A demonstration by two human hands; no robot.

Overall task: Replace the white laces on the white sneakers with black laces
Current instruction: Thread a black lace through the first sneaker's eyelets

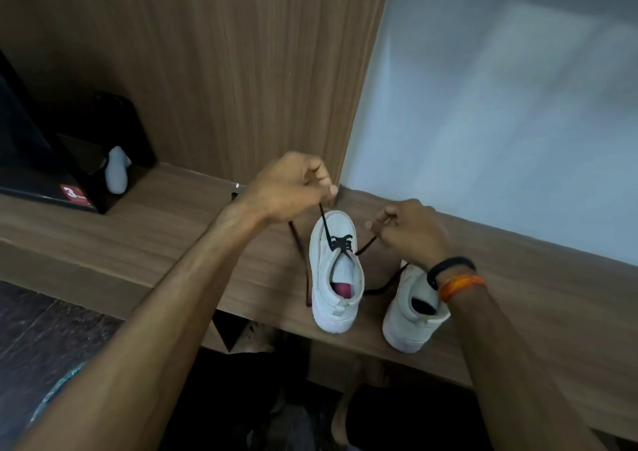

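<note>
left hand [288, 188]: fingers curled, pinching one end of the black lace [340, 242], pulled up over the shoe's toe
right hand [409, 231]: fingers curled, pinching the other lace end, just right of the shoe; black band [448, 267] and orange thread [461, 285] on the wrist
black lace: crossed through the front eyelets only; loose lengths trail down both sides of the shoe onto the shelf
left sneaker [335, 274]: white, heel toward camera, pink insole showing, upright on the wooden shelf [145, 240]
right sneaker [412, 316]: white, just beside it, partly under the right wrist; lacing hidden
far left: black box [38, 160] on the shelf, well apart
behind: wood panel [214, 57], pale wall [511, 112]
</note>
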